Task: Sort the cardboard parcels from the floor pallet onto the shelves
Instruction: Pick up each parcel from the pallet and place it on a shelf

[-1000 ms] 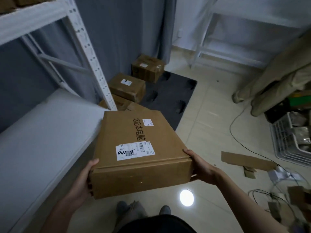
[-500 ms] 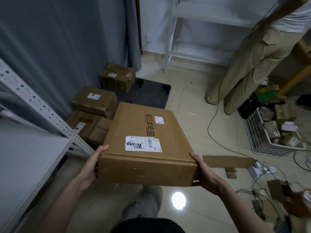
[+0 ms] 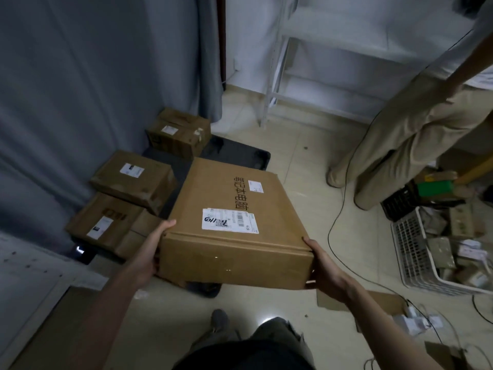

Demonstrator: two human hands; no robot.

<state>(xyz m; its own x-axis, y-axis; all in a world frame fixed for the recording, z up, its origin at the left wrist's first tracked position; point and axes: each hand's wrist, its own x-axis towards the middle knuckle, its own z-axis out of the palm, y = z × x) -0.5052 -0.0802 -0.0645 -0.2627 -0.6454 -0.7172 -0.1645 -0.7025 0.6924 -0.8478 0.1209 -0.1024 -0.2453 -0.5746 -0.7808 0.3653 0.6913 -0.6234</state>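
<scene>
I carry a wide flat cardboard parcel (image 3: 232, 220) with two white labels and black printed characters, level in front of me above the floor. My left hand (image 3: 150, 249) grips its near left corner, thumb on the top edge. My right hand (image 3: 324, 268) grips the near right corner. Three more cardboard parcels (image 3: 133, 180) (image 3: 178, 132) (image 3: 106, 225) lie on the black floor pallet (image 3: 240, 153) along the grey curtain. A white shelf (image 3: 333, 36) stands at the back, and a grey shelf board (image 3: 24, 276) shows at lower left.
Another person in beige trousers (image 3: 400, 134) stands at the right beside the back shelf. A white basket (image 3: 416, 252) of small packets sits on the floor at right. Black cables (image 3: 336, 214) and flat cardboard scraps (image 3: 378, 303) lie across the tiles.
My view has swung right, away from the near shelf on the left. The parcel stayed in both hands and now hangs over the pallet's near end; the back shelf and the other person came into view.
</scene>
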